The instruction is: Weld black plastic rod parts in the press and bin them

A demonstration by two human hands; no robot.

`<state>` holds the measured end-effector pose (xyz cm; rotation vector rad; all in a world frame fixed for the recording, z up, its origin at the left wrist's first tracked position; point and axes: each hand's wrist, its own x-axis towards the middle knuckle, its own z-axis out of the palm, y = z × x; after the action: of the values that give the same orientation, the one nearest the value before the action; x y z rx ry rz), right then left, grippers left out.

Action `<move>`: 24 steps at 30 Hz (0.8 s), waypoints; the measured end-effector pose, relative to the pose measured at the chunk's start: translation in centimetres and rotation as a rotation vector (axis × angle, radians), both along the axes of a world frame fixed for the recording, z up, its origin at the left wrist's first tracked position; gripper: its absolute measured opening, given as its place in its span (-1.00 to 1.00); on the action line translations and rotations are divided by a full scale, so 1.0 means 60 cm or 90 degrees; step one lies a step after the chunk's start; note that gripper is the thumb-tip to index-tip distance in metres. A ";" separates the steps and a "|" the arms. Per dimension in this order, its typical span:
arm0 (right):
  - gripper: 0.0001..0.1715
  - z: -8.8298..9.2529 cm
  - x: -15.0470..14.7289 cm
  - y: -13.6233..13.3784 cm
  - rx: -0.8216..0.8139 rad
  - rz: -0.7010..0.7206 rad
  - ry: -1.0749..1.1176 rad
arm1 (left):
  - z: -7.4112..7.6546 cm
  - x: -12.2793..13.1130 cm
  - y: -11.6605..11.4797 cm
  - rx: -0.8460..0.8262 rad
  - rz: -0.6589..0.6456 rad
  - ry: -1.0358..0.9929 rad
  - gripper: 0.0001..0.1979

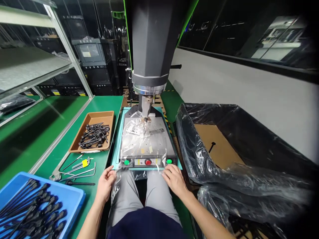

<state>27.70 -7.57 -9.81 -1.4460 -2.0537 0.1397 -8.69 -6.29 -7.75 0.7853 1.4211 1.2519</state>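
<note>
My left hand is at the left front corner of the machine base, its thumb and fingers pinched at the edge of a clear plastic film. At the right front corner, my right hand has its fingers bent at the film's other side, just below a green button. The creased, shiny film spreads over the metal work plate and hangs down toward my left knee. Above the plate stands the machine's pointed metal tool. A red button and another green button sit along the front panel.
Left of the machine, a brown tray and a blue tray hold many black parts with long stems. Hex keys and one loose black part lie between them. On the right, a plastic-lined box contains cardboard and a black part.
</note>
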 end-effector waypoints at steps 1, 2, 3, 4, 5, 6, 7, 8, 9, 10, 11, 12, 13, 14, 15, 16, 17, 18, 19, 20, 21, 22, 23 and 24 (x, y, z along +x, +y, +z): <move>-0.81 -0.009 -0.003 -0.029 -0.011 0.003 0.001 | -0.010 -0.007 -0.028 -0.009 0.005 0.023 -0.32; -0.83 -0.019 -0.007 -0.057 -0.025 0.007 0.001 | -0.020 -0.011 -0.056 -0.023 0.002 0.043 -0.34; -0.85 -0.031 -0.011 -0.084 -0.043 0.009 0.002 | -0.030 -0.014 -0.084 -0.041 -0.005 0.060 -0.36; -0.86 -0.043 -0.016 -0.110 -0.062 0.008 0.003 | -0.041 -0.015 -0.111 -0.062 -0.016 0.073 -0.38; -0.88 -0.055 -0.021 -0.135 -0.081 0.004 0.005 | -0.051 -0.016 -0.135 -0.084 -0.028 0.082 -0.39; -0.90 -0.066 -0.026 -0.156 -0.098 -0.002 0.005 | -0.061 -0.016 -0.157 -0.106 -0.036 0.089 -0.39; -0.92 -0.074 -0.030 -0.174 -0.115 -0.009 0.005 | -0.070 -0.016 -0.175 -0.127 -0.040 0.095 -0.39; -0.93 -0.078 -0.033 -0.188 -0.133 -0.013 0.004 | -0.078 -0.016 -0.190 -0.146 -0.042 0.101 -0.39; -0.92 -0.079 -0.036 -0.197 -0.153 -0.013 0.002 | -0.086 -0.017 -0.202 -0.161 -0.039 0.108 -0.40; -0.88 -0.075 -0.036 -0.199 -0.177 -0.009 0.001 | -0.092 -0.019 -0.210 -0.174 -0.037 0.115 -0.40; -0.82 -0.066 -0.035 -0.195 -0.201 -0.001 0.003 | -0.098 -0.021 -0.216 -0.182 -0.035 0.120 -0.42; -0.78 -0.051 -0.032 -0.182 -0.221 0.009 0.012 | -0.103 -0.024 -0.220 -0.188 -0.036 0.122 -0.44; -0.76 -0.032 -0.028 -0.160 -0.231 0.019 0.028 | -0.107 -0.026 -0.222 -0.191 -0.037 0.123 -0.45; -0.79 -0.009 -0.023 -0.130 -0.230 0.030 0.052 | -0.111 -0.027 -0.222 -0.193 -0.040 0.123 -0.47; -0.83 0.018 -0.019 -0.092 -0.210 0.034 0.082 | -0.114 -0.028 -0.220 -0.194 -0.044 0.122 -0.47; -0.81 0.047 -0.016 -0.047 -0.174 0.036 0.109 | -0.117 -0.029 -0.218 -0.195 -0.049 0.119 -0.47; -0.76 0.077 -0.014 0.004 -0.131 0.029 0.133 | -0.118 -0.028 -0.214 -0.196 -0.053 0.116 -0.46; -0.73 0.106 -0.014 0.058 -0.092 0.017 0.150 | -0.119 -0.028 -0.209 -0.197 -0.057 0.114 -0.45; -0.71 0.133 -0.017 0.114 -0.050 0.013 0.165 | -0.119 -0.029 -0.204 -0.199 -0.060 0.113 -0.44; -0.70 0.157 -0.021 0.171 -0.014 0.018 0.179 | -0.118 -0.030 -0.200 -0.201 -0.063 0.112 -0.43; -0.70 0.177 -0.028 0.225 0.002 0.026 0.191 | -0.118 -0.031 -0.195 -0.203 -0.061 0.115 -0.42; -0.70 0.194 -0.035 0.276 0.015 0.025 0.197 | -0.117 -0.034 -0.191 -0.206 -0.052 0.120 -0.41; -0.70 0.208 -0.043 0.323 0.026 0.018 0.199 | -0.117 -0.037 -0.187 -0.208 -0.038 0.127 -0.40; -0.68 0.219 -0.051 0.363 0.023 0.020 0.200 | -0.118 -0.041 -0.185 -0.208 -0.020 0.133 -0.39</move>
<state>24.66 14.22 3.31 -1.2806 -1.8136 0.3204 -11.15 -17.37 -14.81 0.7237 1.7220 0.9004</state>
